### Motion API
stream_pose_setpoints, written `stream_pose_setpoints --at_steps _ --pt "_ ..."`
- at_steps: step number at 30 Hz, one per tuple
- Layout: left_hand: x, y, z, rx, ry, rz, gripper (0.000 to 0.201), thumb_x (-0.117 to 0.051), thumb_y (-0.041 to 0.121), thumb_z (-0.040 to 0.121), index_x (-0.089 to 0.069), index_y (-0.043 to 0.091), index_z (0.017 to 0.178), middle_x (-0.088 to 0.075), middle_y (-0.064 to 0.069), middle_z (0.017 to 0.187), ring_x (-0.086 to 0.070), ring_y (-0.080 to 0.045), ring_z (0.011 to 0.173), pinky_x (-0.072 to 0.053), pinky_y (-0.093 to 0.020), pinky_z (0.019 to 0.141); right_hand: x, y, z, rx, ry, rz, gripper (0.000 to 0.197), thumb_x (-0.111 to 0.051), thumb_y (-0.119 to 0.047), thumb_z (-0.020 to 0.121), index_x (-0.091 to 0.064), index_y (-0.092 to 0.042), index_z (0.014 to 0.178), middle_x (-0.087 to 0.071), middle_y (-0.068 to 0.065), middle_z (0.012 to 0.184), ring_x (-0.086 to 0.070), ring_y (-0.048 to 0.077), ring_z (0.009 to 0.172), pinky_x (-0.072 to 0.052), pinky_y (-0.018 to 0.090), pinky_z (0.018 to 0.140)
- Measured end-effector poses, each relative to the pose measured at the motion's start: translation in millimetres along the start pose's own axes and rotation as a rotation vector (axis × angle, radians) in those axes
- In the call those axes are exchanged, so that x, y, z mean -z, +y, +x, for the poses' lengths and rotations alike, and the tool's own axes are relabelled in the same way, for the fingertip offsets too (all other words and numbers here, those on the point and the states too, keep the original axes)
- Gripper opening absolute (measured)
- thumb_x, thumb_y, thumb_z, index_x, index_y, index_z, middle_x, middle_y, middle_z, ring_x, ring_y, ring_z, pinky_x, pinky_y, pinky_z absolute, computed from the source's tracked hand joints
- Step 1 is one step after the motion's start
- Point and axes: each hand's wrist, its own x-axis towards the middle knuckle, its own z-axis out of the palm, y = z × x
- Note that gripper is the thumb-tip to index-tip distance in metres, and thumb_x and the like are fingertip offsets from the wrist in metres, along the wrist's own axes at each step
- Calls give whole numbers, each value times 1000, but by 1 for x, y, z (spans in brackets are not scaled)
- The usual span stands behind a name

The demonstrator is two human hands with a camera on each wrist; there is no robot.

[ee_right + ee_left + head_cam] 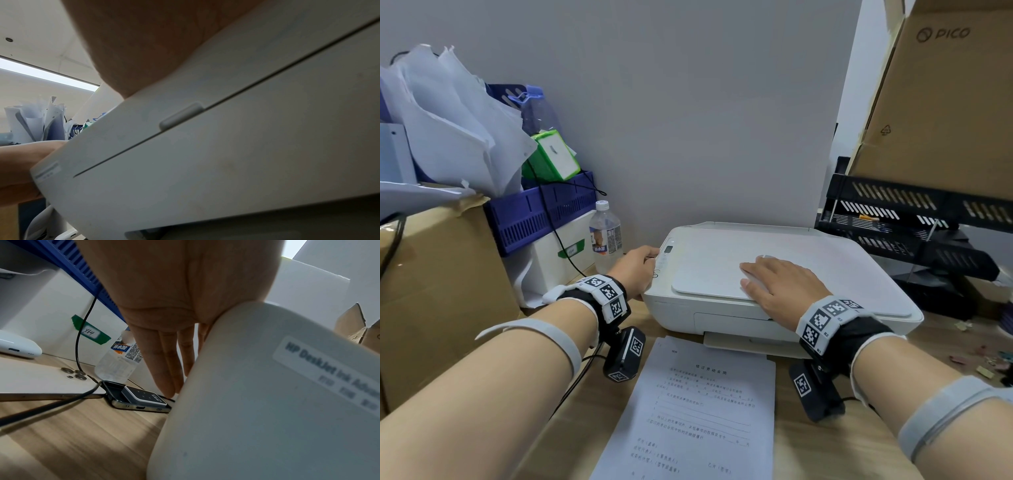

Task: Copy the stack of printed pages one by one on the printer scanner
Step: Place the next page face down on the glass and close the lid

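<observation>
A white printer [825,274] sits on the wooden desk with its scanner lid [709,270] down. My right hand [774,284] lies flat on the lid near its front edge, fingers straight. My left hand [637,267] rests against the printer's left side beside the control panel [666,255]; the left wrist view shows its fingers [164,363] straight down along the printer body [257,402]. A printed page stack [698,411] lies on the desk in front of the printer. In the right wrist view only the printer front [226,146] and my palm [154,48] show.
A water bottle [604,233] stands left of the printer, by a blue basket [541,212] and cardboard box [438,291]. A phone [139,399] and cable [78,353] lie on the desk at the left. Black trays [914,222] and a large carton [941,102] stand right.
</observation>
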Motion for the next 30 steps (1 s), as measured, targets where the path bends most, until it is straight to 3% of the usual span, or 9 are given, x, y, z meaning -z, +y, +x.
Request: stream_pose_setpoints --at_steps 17,23,30 --pt "1 -3 4 -13 -13 19 37 -34 21 105 -51 21 137 -61 -2 118 -60 -15 83 -49 -24 47 0 3 2 -3 -40 7 60 -21 -65 98 -29 -39 151 -25 -6 162 -21 15 149 -19 43 120" --pt "1 0 2 -3 -15 5 37 -33 22 105 -49 21 138 -58 -1 114 -60 -18 86 -50 -25 48 12 2 -2 3 -104 48 78 -34 -81 85 -30 -40 152 -22 -8 163 -16 13 151 -16 43 120" --pt "1 -2 4 -20 -12 32 36 -33 21 105 -50 21 136 -61 -5 122 -61 -19 86 -49 -25 45 22 6 0 -12 -114 250 68 -61 -74 77 -50 -44 137 -36 -14 155 -29 9 145 -24 35 114"
